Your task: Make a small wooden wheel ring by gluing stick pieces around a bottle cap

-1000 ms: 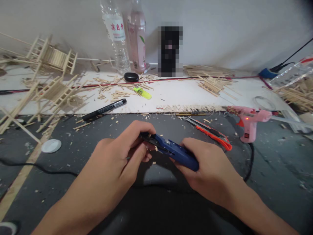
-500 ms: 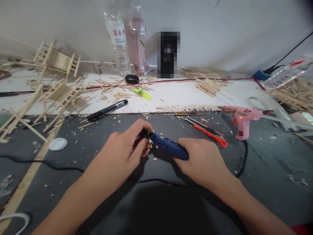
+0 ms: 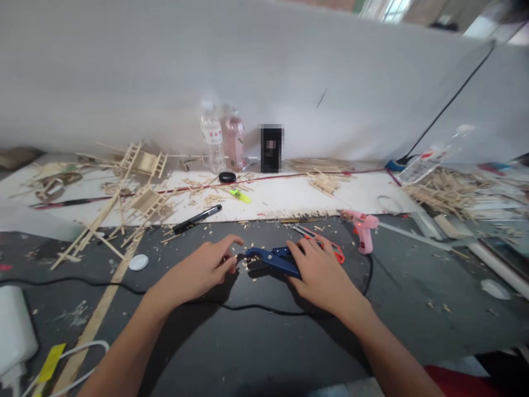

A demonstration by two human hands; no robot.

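A blue pliers-like hand tool with a curved jaw (image 3: 285, 266) is in my right hand (image 3: 320, 273). Its handles lie under my fingers and its jaws point left, a little spread. My left hand (image 3: 204, 270) is just left of the jaws, index finger stretched out and thumb apart from it. A dark tip of the tool comes close to the left fingertips; I cannot tell whether they touch. Small wood chips (image 3: 254, 279) lie around the jaws on the dark tabletop (image 3: 248, 347).
Behind my right hand lies a red utility knife (image 3: 339, 253), with a pink glue gun (image 3: 363, 229) farther right. A black marker (image 3: 197, 219), a yellow-green highlighter (image 3: 240, 196) and small stick-built chairs (image 3: 146, 164) are at the back. A black cable (image 3: 264, 309) crosses in front.
The view has tilted up and pulled back. My left fingers have loosened from the tool's head and spread. The right fingers have extended over the handles, and the tool's jaws now show apart.
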